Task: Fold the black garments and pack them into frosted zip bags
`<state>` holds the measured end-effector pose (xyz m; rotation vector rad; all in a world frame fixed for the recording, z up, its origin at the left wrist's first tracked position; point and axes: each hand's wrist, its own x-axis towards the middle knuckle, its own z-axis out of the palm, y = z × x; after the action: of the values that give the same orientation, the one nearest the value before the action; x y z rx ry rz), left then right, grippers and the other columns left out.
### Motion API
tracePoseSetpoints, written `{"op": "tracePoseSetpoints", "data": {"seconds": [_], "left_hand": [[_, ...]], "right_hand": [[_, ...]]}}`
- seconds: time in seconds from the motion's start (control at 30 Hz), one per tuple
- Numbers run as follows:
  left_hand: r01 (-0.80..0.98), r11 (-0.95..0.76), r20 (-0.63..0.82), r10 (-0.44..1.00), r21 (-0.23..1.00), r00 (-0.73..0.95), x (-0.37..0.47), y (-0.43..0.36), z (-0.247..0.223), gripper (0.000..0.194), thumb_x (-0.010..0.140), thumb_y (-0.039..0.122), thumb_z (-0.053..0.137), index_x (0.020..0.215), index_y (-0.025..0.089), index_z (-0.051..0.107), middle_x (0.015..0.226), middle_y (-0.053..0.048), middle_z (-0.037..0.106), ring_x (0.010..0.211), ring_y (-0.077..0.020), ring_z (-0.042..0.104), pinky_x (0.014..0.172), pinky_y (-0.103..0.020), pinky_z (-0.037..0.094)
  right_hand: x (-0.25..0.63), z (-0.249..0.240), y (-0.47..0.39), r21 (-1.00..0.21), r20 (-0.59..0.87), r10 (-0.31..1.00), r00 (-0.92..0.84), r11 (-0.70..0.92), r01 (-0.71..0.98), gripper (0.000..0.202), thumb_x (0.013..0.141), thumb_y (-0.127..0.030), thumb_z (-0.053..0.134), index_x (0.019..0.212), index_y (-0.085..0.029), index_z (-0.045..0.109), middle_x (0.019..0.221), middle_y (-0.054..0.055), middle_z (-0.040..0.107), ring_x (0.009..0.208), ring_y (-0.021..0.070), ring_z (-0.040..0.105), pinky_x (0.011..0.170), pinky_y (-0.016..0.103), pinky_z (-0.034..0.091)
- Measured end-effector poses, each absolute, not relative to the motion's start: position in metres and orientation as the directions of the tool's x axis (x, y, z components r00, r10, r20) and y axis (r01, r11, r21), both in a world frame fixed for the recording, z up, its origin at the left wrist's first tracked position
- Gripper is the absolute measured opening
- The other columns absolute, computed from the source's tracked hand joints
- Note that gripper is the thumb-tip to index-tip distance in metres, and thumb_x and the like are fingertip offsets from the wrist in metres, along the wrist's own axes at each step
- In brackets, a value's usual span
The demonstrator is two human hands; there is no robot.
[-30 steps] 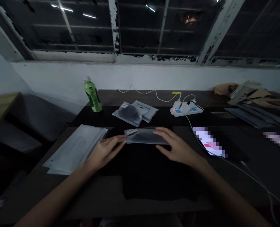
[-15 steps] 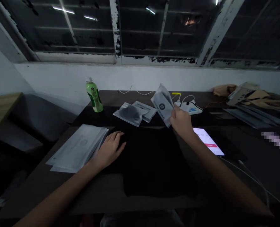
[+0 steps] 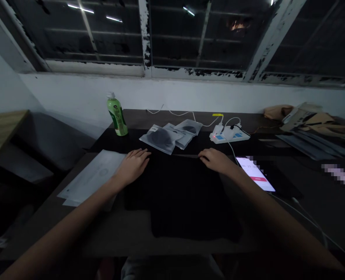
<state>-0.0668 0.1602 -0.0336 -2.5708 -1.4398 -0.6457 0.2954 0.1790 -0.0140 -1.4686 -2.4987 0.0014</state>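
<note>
A black cloth, seemingly a garment, [image 3: 187, 198] lies spread on the dark table in front of me. My left hand [image 3: 134, 165] rests over its upper left side, fingers stretched out. Beneath that wrist is a pile of frosted plastic bags [image 3: 92, 175]. My right hand [image 3: 215, 160] is at the cloth's upper right edge, fingers bent in with the tips at the fabric; the dark cloth blurs the contact. Beyond the cloth lie frosted packets with dark contents: a front one [image 3: 159, 139], a middle one [image 3: 184, 139] and a rear one [image 3: 190, 126], overlapping.
A green bottle [image 3: 117, 114] stands at the back left. A white power strip [image 3: 230, 136] with plugs and cables sits at the back right. A lit phone [image 3: 255, 175] lies beside my right forearm. Farther right are more plastic bags [image 3: 315, 144] and brown packaging [image 3: 321, 122].
My right hand has let go of the raised packet, which now lies behind the other packets. That hand has come down to the cloth's edge. My left hand has shifted slightly up.
</note>
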Motion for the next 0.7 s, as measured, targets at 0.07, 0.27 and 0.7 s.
{"op": "tracePoseSetpoints", "data": {"seconds": [0.07, 0.27, 0.7], "left_hand": [[0.840, -0.536, 0.401, 0.791, 0.089, 0.462, -0.067, 0.169, -0.033, 0.030, 0.097, 0.024, 0.043, 0.116, 0.018, 0.065, 0.114, -0.012, 0.072, 0.109, -0.0296, 0.065, 0.098, -0.049, 0.046], [0.855, -0.510, 0.391, 0.808, 0.091, 0.440, -0.064, 0.174, -0.021, 0.021, 0.089, 0.017, 0.055, 0.108, 0.019, 0.066, 0.100, -0.008, 0.073, 0.097, -0.0275, 0.065, 0.089, -0.043, 0.047], [0.774, -0.598, 0.567, 0.719, 0.209, 0.402, -0.088, 0.096, 0.037, 0.005, 0.087, 0.028, 0.065, 0.087, 0.026, 0.069, 0.094, 0.002, 0.077, 0.108, -0.0241, 0.068, 0.118, -0.052, 0.019]], "right_hand": [[0.301, -0.019, 0.178, -0.091, 0.206, 0.857, -0.473, 0.498, 0.862, 0.017, 0.088, -0.014, 0.058, 0.096, -0.017, 0.073, 0.100, 0.009, 0.072, 0.095, 0.0229, 0.065, 0.086, 0.036, 0.050], [0.305, -0.022, 0.175, -0.065, 0.255, 0.846, -0.468, 0.498, 0.865, 0.019, 0.091, -0.013, 0.053, 0.087, -0.016, 0.070, 0.097, 0.010, 0.070, 0.095, 0.0245, 0.062, 0.086, 0.038, 0.048], [0.309, 0.003, 0.109, -0.168, 0.254, 0.912, -0.321, 0.368, 0.914, 0.024, 0.097, -0.014, 0.039, 0.102, -0.019, 0.062, 0.102, 0.010, 0.072, 0.089, 0.0237, 0.069, 0.073, 0.031, 0.048]]}}
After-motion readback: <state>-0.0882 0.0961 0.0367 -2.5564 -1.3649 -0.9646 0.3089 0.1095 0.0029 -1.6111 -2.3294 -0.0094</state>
